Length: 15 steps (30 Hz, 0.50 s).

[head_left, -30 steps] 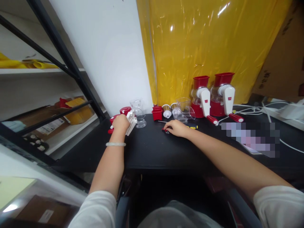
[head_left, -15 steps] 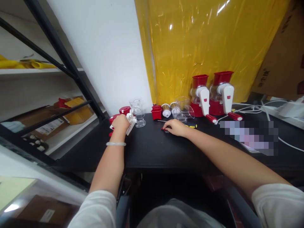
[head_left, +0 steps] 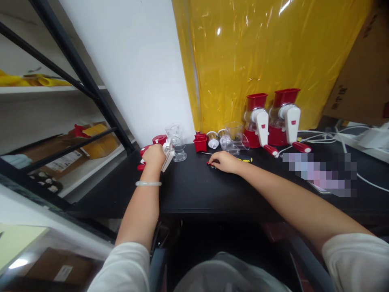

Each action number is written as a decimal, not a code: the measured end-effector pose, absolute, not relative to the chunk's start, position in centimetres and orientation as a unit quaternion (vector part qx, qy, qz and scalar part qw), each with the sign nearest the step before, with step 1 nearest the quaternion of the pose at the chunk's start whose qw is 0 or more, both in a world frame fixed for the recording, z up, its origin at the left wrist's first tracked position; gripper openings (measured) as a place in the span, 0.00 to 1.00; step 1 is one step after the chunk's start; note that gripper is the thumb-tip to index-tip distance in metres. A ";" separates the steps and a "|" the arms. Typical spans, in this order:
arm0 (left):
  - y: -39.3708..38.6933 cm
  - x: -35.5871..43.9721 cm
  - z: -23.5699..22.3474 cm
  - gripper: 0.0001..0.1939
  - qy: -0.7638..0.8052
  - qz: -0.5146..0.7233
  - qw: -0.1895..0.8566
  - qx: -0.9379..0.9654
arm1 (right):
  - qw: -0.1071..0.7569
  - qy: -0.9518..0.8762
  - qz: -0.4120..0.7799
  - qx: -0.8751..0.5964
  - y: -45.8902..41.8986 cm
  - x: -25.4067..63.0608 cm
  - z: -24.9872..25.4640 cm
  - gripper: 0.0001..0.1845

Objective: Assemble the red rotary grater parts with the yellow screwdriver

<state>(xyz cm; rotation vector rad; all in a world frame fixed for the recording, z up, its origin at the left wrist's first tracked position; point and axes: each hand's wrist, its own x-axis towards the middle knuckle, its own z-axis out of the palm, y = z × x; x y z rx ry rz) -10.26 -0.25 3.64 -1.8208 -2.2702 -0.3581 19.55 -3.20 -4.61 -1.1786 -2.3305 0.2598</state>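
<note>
My left hand (head_left: 153, 157) is closed around white crank handles (head_left: 168, 155) at the left of the black table; a red grip (head_left: 140, 167) sticks out on its other side. Beside it stand clear plastic housings (head_left: 179, 155) and a red base (head_left: 159, 139). My right hand (head_left: 225, 162) rests low on the table, fingertips pinched at a small red piece (head_left: 209, 164), mostly hidden by the fingers. Behind this hand lies a screwdriver with a yellow and black handle (head_left: 246, 159). Stacked red hoppers (head_left: 200, 142) and grater drums (head_left: 212, 140) stand farther back.
Two assembled red and white rotary graters (head_left: 257, 121) stand at the back right, next to a clear housing (head_left: 237, 140). White cables (head_left: 322, 138) and a blurred-out phone (head_left: 322, 174) lie on the right. A black-framed shelf (head_left: 100, 97) borders the left side.
The view has tilted slightly. Both hands stay in nearly the same places; the red grip by my left hand has shifted a little.
</note>
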 end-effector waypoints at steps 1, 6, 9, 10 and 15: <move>-0.2 -10.2 3.7 0.16 -0.773 -0.120 0.105 -0.614 | 0.255 -0.859 0.096 -0.433 -3.2 19.6 -4.6 0.13; -0.2 -10.1 3.7 0.17 -0.783 -0.115 0.111 -0.601 | 0.259 -0.858 0.096 -0.433 -3.2 19.6 -4.6 0.13; 0.0 -10.1 3.6 0.16 -0.783 -0.120 0.120 -0.599 | 0.262 -0.856 0.098 -0.435 -3.2 19.6 -4.7 0.12; 0.1 -10.1 3.5 0.15 -0.781 -0.122 0.124 -0.600 | 0.262 -0.855 0.098 -0.436 -3.1 19.6 -4.7 0.12; 0.6 -10.3 3.2 0.15 -0.777 -0.119 0.137 -0.603 | 0.268 -0.857 0.098 -0.429 -3.1 19.6 -4.8 0.12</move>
